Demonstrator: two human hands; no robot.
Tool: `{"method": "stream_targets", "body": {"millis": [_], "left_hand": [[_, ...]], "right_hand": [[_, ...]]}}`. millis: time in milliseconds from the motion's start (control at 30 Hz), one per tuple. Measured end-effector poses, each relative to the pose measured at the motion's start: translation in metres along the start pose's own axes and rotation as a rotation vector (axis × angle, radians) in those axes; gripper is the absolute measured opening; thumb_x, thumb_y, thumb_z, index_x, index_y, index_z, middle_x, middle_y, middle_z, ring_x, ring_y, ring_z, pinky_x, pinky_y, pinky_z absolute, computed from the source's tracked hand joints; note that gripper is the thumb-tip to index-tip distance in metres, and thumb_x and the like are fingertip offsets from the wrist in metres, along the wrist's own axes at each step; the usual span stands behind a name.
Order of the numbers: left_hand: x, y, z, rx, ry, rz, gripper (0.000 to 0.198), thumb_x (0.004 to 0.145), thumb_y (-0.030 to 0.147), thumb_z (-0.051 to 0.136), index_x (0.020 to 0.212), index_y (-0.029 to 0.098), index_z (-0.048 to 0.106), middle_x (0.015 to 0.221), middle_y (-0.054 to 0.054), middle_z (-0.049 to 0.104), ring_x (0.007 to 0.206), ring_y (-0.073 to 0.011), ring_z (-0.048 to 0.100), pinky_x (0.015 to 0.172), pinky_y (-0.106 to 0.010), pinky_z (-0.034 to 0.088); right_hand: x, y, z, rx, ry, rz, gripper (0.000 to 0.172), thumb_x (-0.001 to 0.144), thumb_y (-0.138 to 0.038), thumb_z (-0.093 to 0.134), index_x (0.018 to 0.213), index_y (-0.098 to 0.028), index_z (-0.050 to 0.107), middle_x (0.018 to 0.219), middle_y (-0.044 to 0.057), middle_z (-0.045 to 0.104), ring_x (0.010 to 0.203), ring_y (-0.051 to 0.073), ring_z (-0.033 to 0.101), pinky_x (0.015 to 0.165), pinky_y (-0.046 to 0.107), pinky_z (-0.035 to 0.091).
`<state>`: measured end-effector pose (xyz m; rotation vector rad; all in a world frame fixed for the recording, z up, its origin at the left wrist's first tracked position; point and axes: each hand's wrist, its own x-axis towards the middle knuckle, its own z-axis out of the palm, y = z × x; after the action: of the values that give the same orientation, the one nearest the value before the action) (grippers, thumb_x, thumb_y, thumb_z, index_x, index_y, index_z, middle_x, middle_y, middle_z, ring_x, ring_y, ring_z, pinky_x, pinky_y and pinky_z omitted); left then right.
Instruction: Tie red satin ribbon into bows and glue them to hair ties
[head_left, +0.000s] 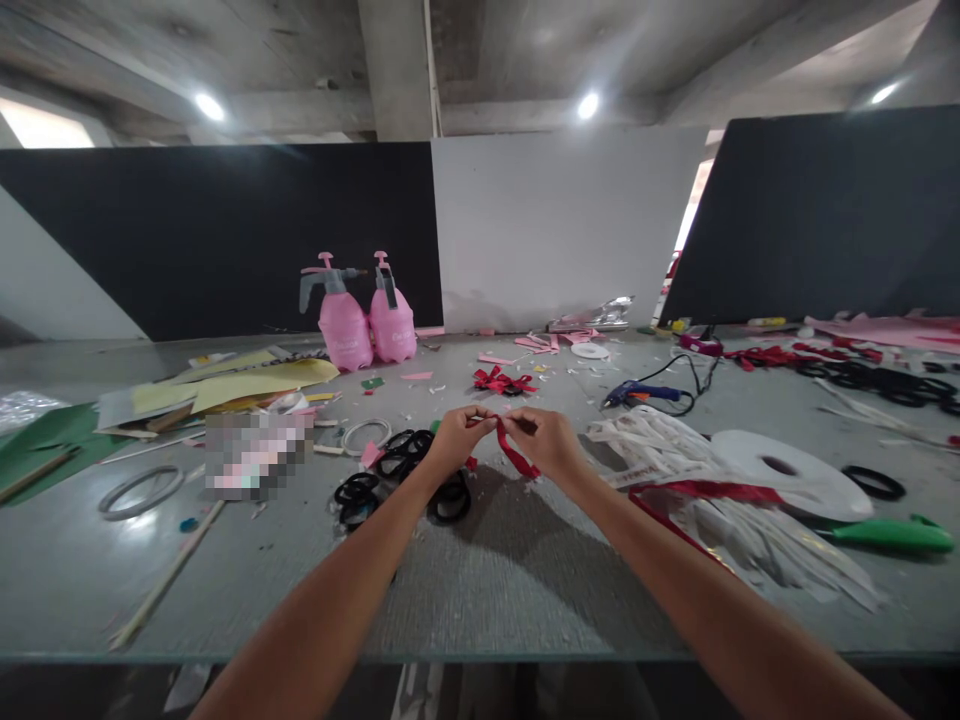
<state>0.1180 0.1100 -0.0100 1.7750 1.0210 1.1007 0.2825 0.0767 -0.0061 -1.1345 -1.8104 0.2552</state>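
Observation:
Both of my hands meet above the middle of the table, pinching a red ribbon [516, 455] between them. My left hand [459, 437] grips one part with thumb and fingers. Close beside it, my right hand [546, 437] pinches the ribbon too, and a length hangs down between the hands. A red ribbon bow [501, 381] lies on the table just beyond my fingers. Black hair ties [405, 455] are heaped beside and partly behind my left hand and forearm. White ribbon strips [660, 445] lie to the right of my right hand.
Two pink spray bottles [350, 330] stand at the back left. A blue glue gun [649, 392] with a black cord, a white ribbon spool [795, 475] and a green-handled tool [892, 535] lie on the right. Yellow paper sheets [262, 382] and a wooden stick [169, 575] lie left.

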Motion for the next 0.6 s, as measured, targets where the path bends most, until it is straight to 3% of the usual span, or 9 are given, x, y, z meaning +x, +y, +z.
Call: {"method": "stream_targets", "body": {"millis": [333, 600], "left_hand": [[-0.004, 0.001, 0.001, 0.024, -0.040, 0.033, 0.031, 0.072, 0.040, 0.062, 0.083, 0.011, 0.066, 0.062, 0.001, 0.059, 0.053, -0.0073, 0.045, 0.053, -0.019, 0.033], [-0.007, 0.009, 0.000, 0.109, -0.041, 0.043, 0.028, 0.073, 0.035, 0.061, 0.086, 0.011, 0.068, 0.069, -0.002, 0.066, 0.057, -0.0100, 0.054, 0.056, -0.020, 0.039]], "right_hand": [[0.003, 0.005, -0.002, 0.090, -0.042, 0.076, 0.023, 0.079, -0.029, 0.052, 0.077, -0.016, 0.069, 0.067, 0.003, 0.067, 0.060, 0.014, 0.059, 0.056, 0.022, 0.040], [0.002, 0.011, -0.002, 0.017, -0.065, 0.010, 0.024, 0.080, -0.031, 0.051, 0.079, -0.016, 0.070, 0.067, 0.003, 0.066, 0.060, 0.014, 0.057, 0.058, 0.022, 0.039]]}}
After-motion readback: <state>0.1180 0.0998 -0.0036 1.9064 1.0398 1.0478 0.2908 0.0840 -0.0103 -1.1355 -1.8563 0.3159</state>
